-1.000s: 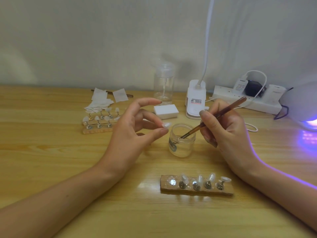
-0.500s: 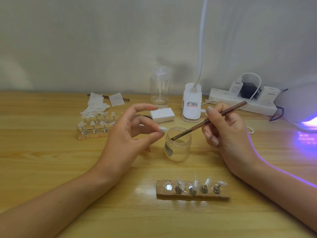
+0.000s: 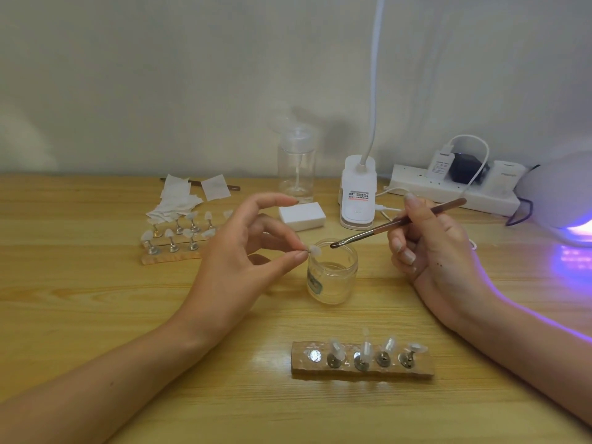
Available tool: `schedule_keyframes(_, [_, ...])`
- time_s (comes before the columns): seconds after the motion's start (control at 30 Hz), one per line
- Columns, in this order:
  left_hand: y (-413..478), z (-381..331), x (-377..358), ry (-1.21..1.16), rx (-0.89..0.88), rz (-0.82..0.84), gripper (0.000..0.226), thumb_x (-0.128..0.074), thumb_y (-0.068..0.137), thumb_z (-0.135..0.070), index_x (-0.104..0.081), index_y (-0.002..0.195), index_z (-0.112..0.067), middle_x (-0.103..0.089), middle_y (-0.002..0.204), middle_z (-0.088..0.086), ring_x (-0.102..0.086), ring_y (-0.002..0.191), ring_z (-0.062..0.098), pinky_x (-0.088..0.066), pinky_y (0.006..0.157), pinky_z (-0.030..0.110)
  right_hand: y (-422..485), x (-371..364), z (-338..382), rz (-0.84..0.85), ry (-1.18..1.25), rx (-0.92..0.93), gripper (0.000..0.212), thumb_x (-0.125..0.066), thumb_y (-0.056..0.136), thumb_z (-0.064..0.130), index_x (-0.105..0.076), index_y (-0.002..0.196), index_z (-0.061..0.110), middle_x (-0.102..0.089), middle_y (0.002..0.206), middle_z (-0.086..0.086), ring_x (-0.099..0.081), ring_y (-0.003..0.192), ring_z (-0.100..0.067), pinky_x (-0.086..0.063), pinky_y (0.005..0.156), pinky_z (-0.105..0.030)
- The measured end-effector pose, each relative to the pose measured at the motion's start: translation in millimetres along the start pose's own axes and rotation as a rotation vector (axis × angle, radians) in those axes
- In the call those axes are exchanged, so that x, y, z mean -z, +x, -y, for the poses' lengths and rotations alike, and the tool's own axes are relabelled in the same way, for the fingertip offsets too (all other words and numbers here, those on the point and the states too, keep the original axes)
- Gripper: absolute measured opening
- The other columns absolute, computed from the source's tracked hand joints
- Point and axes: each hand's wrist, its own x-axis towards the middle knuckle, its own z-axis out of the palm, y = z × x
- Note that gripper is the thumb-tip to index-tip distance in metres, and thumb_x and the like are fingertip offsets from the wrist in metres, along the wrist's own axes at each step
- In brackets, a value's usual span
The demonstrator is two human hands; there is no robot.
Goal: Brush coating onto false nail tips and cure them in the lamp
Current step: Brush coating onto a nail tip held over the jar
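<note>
Starting nearest me, the holder [image 3: 362, 368] by the table's front edge carries four pale, translucent tips on metal pegs. My left hand [image 3: 243, 261] pinches a small whitish tip [image 3: 315, 250] over the jar's [image 3: 331, 277] left rim, with the index finger lifted. My right hand [image 3: 432, 251] grips the brush [image 3: 397, 224], its bristles just beside that tip. The lamp [image 3: 563, 200] glows violet at the right edge.

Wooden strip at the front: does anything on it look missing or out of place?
On the wooden strip, the leftmost metal disc is bare, while the other four carry nail tips. That is likely no fault: the left hand pinches a single tip over the jar.
</note>
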Motion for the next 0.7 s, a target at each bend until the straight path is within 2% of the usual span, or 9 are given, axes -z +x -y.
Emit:
schedule_keyframes(0.23, [-1.9, 0.0, -0.7, 0.016, 0.0, 0.009, 0.053, -0.08, 0.081, -0.011, -0.057, 0.123, -0.033, -0.074, 0.087, -0.006, -0.072, 0.09, 0.008, -0.053, 0.068, 0.019, -1.1, -3.8, 2.4, 0.031, -0.023, 0.022, 0.021, -0.06, 0.083, 0.033, -0.057, 0.063, 0.028, -0.054, 0.054, -0.001, -0.04, 0.043, -0.008, -0.033, 0.043, -0.017])
schedule_keyframes(0.5, [-1.7, 0.1, -0.9, -0.005, -0.027, 0.025, 0.056, -0.079, 0.081, -0.006, -0.056, 0.125, -0.031, -0.074, 0.087, -0.002, -0.072, 0.089, 0.013, -0.051, 0.063, 0.018, -1.1, -5.0, 0.5, 0.118, -0.089, 0.036, 0.021, -0.06, 0.083, 0.036, -0.05, 0.072, 0.021, -0.063, 0.06, -0.006, -0.047, 0.046, -0.009, -0.038, 0.045, -0.016])
schedule_keyframes(0.7, [-1.5, 0.6, -1.8, -0.008, -0.033, 0.018, 0.054, -0.08, 0.079, -0.008, -0.057, 0.121, -0.033, -0.074, 0.085, -0.002, -0.072, 0.089, 0.012, -0.051, 0.064, 0.018, 0.2, -2.4, -0.9, 0.047, -0.06, 0.01, 0.021, -0.061, 0.082, 0.032, -0.049, 0.076, 0.017, -0.062, 0.057, -0.006, -0.045, 0.043, -0.008, -0.036, 0.041, -0.016])
